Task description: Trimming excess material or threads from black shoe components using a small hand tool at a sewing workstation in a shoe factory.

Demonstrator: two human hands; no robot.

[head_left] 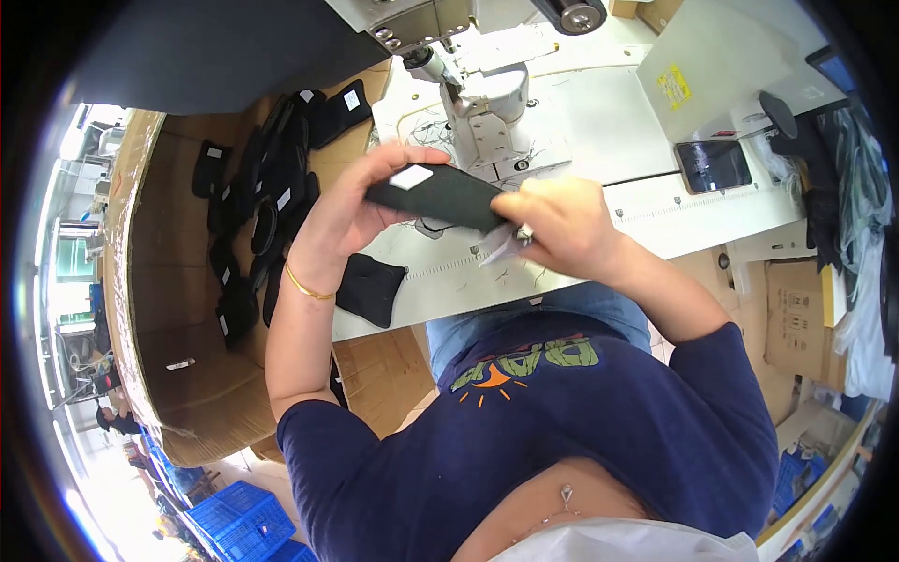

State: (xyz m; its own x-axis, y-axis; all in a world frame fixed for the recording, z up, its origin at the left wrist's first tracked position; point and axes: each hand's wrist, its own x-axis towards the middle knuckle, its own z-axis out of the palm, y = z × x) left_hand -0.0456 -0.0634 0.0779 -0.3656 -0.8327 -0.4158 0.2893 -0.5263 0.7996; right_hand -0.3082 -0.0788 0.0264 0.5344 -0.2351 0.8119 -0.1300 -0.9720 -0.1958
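Note:
My left hand (361, 192) is closed round one end of a black padded fabric piece (440, 195) with a small white label, held above the front of the sewing table. At its other end my right hand (571, 225) is closed, slightly blurred, with the fingertips on the fabric. A whitish, see-through scrap (504, 245) and a small shiny bit show under the right fingers; I cannot make out what they are. Just beyond both hands stands the sewing machine (492, 108), its needle area over a raised arm. Another black piece (371, 290) lies at the table's left edge.
On the left, a large cardboard box (201, 403) holds several black labelled pieces (267, 192). A dark phone (714, 167) lies on the table at right, near a grey panel (740, 75). Blue crates (239, 520) stand on the floor at lower left.

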